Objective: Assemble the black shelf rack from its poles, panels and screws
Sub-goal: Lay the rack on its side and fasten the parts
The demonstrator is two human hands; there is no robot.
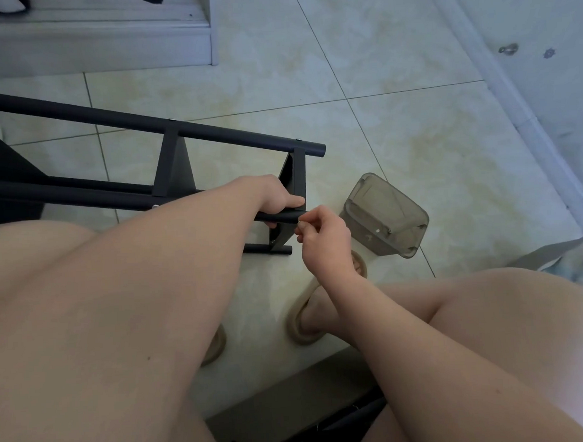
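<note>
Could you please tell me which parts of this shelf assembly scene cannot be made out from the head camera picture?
- Small metal piece pinched in the right hand: too small and finger-covered to identify.
- Joint of the nearest black metal pole: hidden under the left hand grip.
- Black shelf rack: cut off by the left edge.
- Contents of the tipped translucent grey plastic container: too small to count.

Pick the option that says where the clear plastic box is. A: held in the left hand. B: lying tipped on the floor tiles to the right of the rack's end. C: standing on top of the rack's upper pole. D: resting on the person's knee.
B: the clear plastic box lies tilted on the floor tiles, just right of the rack, with neither hand touching it.
</note>
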